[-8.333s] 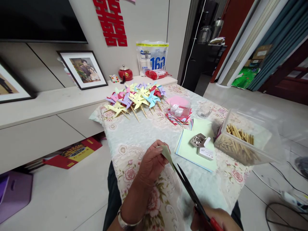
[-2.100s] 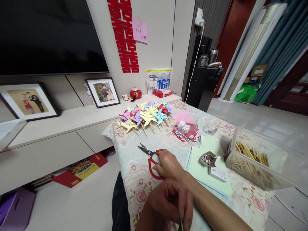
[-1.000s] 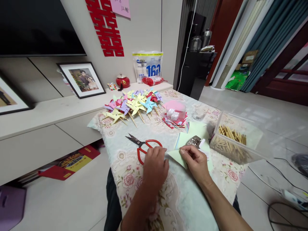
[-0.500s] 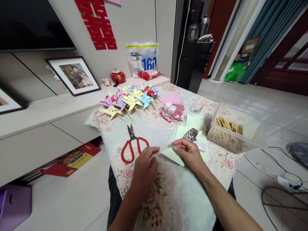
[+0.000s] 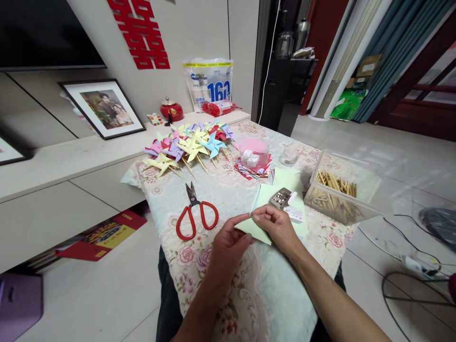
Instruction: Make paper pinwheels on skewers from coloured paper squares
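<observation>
A pale green sheet of paper (image 5: 253,230), folded to a triangle, is held between both hands. My left hand (image 5: 231,240) pinches its left side, with the thumb below and the fingers behind. At the upper edge my right hand (image 5: 274,223) grips it between thumb and fingertips. Left of the hands lie red-handled scissors (image 5: 195,211), blades apart and pointing away. More green paper sheets (image 5: 263,194) lie just beyond my right hand, and on them rest a small metal tin of pins (image 5: 280,197) and a white card-like piece (image 5: 294,213).
Several finished paper pinwheels (image 5: 192,145) on sticks lie at the far left. A clear box of short wooden sticks (image 5: 333,192) stands at the right. Behind the sheets are a round clear container (image 5: 252,152), red patterned paper pieces (image 5: 245,171) and a clear lid (image 5: 290,156).
My left hand has moved right and taken hold of the green paper's left side. The right hand keeps its grip on the paper. The view has shifted slightly.
</observation>
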Demonstrator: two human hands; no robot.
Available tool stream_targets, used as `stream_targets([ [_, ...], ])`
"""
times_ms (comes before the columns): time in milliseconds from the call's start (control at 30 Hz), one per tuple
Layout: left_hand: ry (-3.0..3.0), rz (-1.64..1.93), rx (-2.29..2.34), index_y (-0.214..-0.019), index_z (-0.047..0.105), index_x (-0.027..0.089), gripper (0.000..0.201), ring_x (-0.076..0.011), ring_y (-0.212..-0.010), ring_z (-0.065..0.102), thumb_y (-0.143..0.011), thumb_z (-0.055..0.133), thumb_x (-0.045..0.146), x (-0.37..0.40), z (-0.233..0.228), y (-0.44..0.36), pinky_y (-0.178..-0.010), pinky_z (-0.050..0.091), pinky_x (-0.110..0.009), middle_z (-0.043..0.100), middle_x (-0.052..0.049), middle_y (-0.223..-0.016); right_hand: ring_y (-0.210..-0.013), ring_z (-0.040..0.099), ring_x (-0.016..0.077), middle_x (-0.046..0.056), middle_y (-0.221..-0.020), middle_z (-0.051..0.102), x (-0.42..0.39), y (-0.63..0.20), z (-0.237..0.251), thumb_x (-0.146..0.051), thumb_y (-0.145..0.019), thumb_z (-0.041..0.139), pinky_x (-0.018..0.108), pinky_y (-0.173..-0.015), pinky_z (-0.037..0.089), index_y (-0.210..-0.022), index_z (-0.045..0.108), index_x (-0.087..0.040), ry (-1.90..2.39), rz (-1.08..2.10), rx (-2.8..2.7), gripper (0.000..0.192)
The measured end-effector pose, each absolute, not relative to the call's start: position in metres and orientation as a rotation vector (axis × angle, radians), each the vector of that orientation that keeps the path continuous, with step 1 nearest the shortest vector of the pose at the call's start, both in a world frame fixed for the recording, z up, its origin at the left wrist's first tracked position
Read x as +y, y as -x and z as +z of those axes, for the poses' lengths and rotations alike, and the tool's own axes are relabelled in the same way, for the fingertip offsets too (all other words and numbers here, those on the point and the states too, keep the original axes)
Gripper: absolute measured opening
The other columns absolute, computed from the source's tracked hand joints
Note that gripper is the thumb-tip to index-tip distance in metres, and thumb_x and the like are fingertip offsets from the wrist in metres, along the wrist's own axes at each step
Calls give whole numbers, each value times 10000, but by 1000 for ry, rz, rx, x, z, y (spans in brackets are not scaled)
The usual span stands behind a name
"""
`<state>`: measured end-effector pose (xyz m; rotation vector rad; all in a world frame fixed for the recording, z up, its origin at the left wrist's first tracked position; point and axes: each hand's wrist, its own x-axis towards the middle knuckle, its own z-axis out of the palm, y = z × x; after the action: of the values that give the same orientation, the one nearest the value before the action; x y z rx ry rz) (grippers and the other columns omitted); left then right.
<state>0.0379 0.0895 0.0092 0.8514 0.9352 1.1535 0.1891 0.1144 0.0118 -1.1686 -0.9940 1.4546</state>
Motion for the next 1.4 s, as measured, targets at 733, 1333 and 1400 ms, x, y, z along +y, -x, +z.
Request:
stream_targets([
  [733,-775,1135,913,-1053,710,193,411,-118,-663,632,-646,768,170,89,11,-39,-698,500,-240,718,15,-733,-444,635,162,-25,-573,684,113,-186,16,-514,-688,810,265,-429,488,-766,658,-207,1144,1510,-1002,351],
  [1333,-844,1283,1342,-839,704,171,221,-119,-517,570,-620,674,165,93,5,-30,-521,432,-209,660,36,-591,-929,661,219,87,-1078,701,110,-196,9,-515,-867,667,320,-778,533,-1196,678,-214,1058,1290,-1442,446],
  [1400,-875,1303,1413,-820,698,175,184,-116,-509,555,-638,681,194,93,9,-29,-507,408,-203,638,45,-575,-997,639,227,94,-1151,651,109,-195,10,-461,-858,695,318,-794,540,-1230,667,-226,995,1228,-1558,441],
])
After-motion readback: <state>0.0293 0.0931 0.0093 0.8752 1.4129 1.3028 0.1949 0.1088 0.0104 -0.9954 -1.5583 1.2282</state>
